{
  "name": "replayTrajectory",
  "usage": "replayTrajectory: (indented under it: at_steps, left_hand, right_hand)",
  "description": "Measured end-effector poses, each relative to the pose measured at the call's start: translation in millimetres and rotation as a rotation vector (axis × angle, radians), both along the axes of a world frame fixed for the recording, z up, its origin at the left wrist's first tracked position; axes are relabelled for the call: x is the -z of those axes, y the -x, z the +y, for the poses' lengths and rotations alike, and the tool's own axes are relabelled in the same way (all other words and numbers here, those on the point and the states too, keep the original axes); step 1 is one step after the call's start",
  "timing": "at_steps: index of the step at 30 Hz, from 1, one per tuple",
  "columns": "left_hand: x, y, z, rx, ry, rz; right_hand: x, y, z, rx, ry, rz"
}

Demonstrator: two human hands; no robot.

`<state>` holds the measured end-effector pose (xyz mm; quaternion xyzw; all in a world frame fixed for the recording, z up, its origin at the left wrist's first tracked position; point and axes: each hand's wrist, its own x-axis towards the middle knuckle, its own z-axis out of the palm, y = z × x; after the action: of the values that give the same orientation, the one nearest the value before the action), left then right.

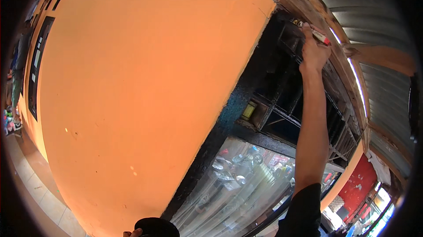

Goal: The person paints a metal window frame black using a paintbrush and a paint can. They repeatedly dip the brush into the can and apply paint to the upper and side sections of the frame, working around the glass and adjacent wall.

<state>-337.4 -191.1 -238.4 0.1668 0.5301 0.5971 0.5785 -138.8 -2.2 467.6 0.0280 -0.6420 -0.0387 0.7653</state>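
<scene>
Raised high at the upper right, my right hand (314, 54) is closed around a paintbrush (319, 36) with a pale, red-ended handle. Its bristle end meets the top corner of a black window frame (267, 47), close under a wooden roof beam (304, 0). At the lower edge, a few fingers of my left hand (132, 233) curl against a round black object (157, 228). Most of that hand is out of the picture, and I cannot make out what the object is.
An orange wall (154, 87) borders the frame on the left. Below the frame's upper grid is a glass pane (251, 180) with reflections and a pale curtain. Corrugated roofing (374, 21) slopes overhead at right. A tiled walkway (44, 197) runs along the far left.
</scene>
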Motion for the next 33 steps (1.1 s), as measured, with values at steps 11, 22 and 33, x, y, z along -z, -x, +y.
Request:
replayTrajectory:
  at_steps: [11, 22, 33]
  left_hand:
    - [-0.7, -0.8, -11.6, -0.010, -0.066, -0.094]
    - [15.5, 6.6, -13.3, 0.005, -0.062, -0.080]
    - [16.8, 5.3, -4.5, 0.017, 0.024, -0.055]
  right_hand:
    - [-14.8, 5.2, 21.8, 0.279, -0.175, 0.262]
    - [14.8, -1.1, 23.2, 0.668, -0.562, -0.206]
    - [8.3, -1.4, -1.9, 0.708, -0.600, -0.184]
